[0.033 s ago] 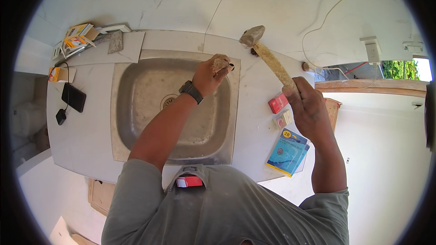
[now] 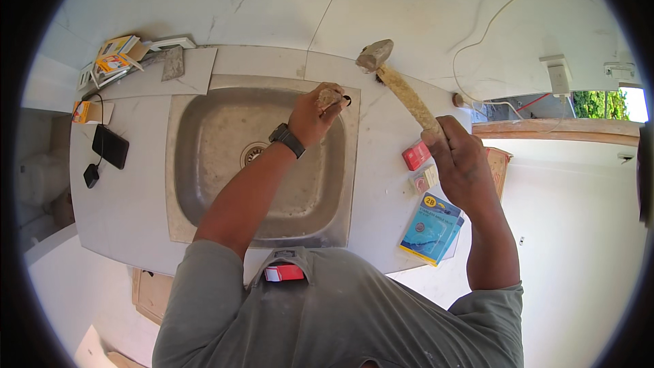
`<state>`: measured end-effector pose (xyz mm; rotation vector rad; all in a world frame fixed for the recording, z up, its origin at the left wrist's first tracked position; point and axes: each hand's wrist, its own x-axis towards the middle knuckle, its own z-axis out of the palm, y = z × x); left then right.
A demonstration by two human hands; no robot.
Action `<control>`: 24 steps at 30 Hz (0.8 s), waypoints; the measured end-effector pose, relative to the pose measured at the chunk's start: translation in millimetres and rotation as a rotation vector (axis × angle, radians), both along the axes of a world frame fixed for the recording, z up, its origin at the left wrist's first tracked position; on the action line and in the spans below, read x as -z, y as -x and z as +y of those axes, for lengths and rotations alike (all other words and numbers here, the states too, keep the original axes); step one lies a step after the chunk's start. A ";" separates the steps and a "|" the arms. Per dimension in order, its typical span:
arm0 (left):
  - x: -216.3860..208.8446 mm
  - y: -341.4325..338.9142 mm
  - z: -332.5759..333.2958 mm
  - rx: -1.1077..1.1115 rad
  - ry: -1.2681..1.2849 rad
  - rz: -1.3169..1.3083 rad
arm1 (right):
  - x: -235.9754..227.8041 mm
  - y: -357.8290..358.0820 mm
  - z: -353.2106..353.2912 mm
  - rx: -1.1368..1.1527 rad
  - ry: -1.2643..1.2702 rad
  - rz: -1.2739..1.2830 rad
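Observation:
My right hand (image 2: 466, 163) is wrapped round the worn handle of a hammer (image 2: 409, 95), near its lower end. The hammer's grey, battered head (image 2: 375, 56) is raised at the far side, to the right of the sink. My left hand (image 2: 311, 117) is closed round a short tool with a blunt, round, brown end (image 2: 330, 98); its lower part is hidden. That hand is over the far right corner of the stainless steel sink (image 2: 351, 184). A small dark round hole (image 2: 347, 101) shows at the rim beside my fingers.
Right of the sink lie a red box (image 2: 416, 155), a small pale box (image 2: 424, 180) and blue packages (image 2: 432, 229). Left of it are a black device (image 2: 110, 146) with a cable and a loose slab (image 2: 194, 75). A white cable (image 2: 458, 61) hangs from the wall socket (image 2: 559, 76).
The hammer head has shifted slightly to the left. My left hand and the tool in it keep their place.

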<state>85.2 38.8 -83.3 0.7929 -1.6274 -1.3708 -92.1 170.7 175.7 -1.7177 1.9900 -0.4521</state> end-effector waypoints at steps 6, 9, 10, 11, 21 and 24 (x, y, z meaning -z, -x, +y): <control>12.6 4.1 6.3 -0.052 -0.143 0.231 | 1.0 -12.5 -6.1 0.039 -0.108 0.105; 12.6 2.6 1.9 -0.047 -0.073 0.104 | -4.0 -15.3 -11.5 0.007 -0.132 0.122; 11.9 2.3 0.4 -0.059 -0.011 0.086 | -6.1 -15.9 -12.6 -0.050 -0.034 0.102; 10.8 2.8 -0.6 -0.072 0.051 0.072 | -9.3 -15.9 -13.1 -0.067 -0.006 0.108; -0.3 -2.2 1.2 -0.060 0.101 -0.166 | 2.3 -27.7 -25.8 -0.251 0.102 0.182; -1.0 -1.4 -1.7 -0.031 -0.019 -0.004 | -4.3 -27.2 -30.6 -0.143 -0.231 0.489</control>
